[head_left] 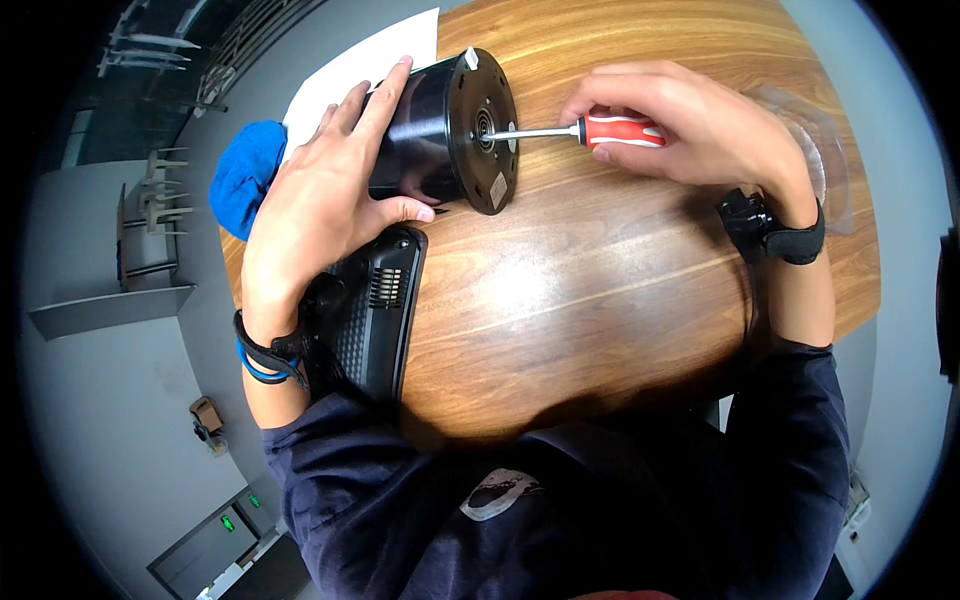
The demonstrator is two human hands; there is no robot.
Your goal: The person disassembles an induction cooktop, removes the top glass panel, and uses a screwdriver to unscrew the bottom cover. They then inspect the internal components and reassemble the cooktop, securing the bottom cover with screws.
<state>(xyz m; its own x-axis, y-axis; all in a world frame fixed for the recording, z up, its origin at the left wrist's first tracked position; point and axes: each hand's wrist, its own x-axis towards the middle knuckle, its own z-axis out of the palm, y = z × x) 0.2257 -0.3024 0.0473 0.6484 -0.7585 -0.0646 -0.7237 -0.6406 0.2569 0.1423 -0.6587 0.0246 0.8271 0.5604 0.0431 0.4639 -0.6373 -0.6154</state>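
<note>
A glossy black cylinder (418, 135) lies on its side on the wooden table, its round, slotted end face toward the right. Across its left part my left hand (335, 170) is spread, fingers over the far side and thumb at the near side, gripping it. My right hand (690, 120) is closed round the red-and-white handle of a screwdriver (622, 130). The screwdriver's shaft points left, and its tip meets the end face near the centre. Whether a screw sits under the tip is too small to tell. A small white piece (472, 59) sticks to the cylinder's rim.
Close to my left forearm lies a black plastic part (390, 300) with a vent grille. A blue cloth-like bundle (246, 178) and a white sheet (400, 38) are beyond my left hand. Clear plastic packaging (835, 170) rests by my right wrist on the wooden table (570, 330).
</note>
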